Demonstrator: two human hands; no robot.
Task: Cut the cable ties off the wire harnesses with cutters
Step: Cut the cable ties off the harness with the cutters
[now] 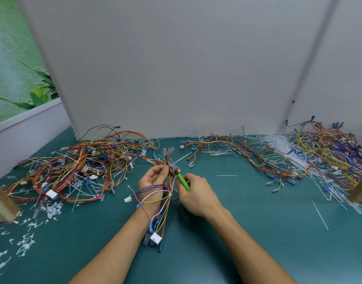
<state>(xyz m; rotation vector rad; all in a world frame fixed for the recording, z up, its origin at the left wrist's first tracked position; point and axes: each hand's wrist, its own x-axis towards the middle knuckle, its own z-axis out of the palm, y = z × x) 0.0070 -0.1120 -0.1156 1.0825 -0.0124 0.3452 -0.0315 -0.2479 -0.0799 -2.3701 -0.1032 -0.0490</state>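
Both forearms are reaching in from the bottom edge of the frame and meeting just below its centre. The left hand [153,182] is curling its fingers inward, with the thumb and fingertips pinching the upper end of a wire harness [156,228]. The harness's coloured wires are draping down across the left wrist. They are ending in a white connector [156,238] that is lying on the green mat [247,249] beside the left forearm.

The right hand [196,194] is showing its back to the camera. Its fingers are wrapping around the green handles of the cutters [183,181]. The cutters are angling up and to the left, and their tip is sitting against the bundle just beside the left fingertips. The blades are too small to show whether they are closing on a tie.

A tangled pile of harnesses [83,162] is spreading over the left middle of the frame. A single long harness [243,154] is trailing across the centre right, and a denser heap [332,152] is filling the right edge. Loose white cable ties [278,143] are lying next to that heap. Cut tie scraps [26,244] are littering the lower left of the mat.
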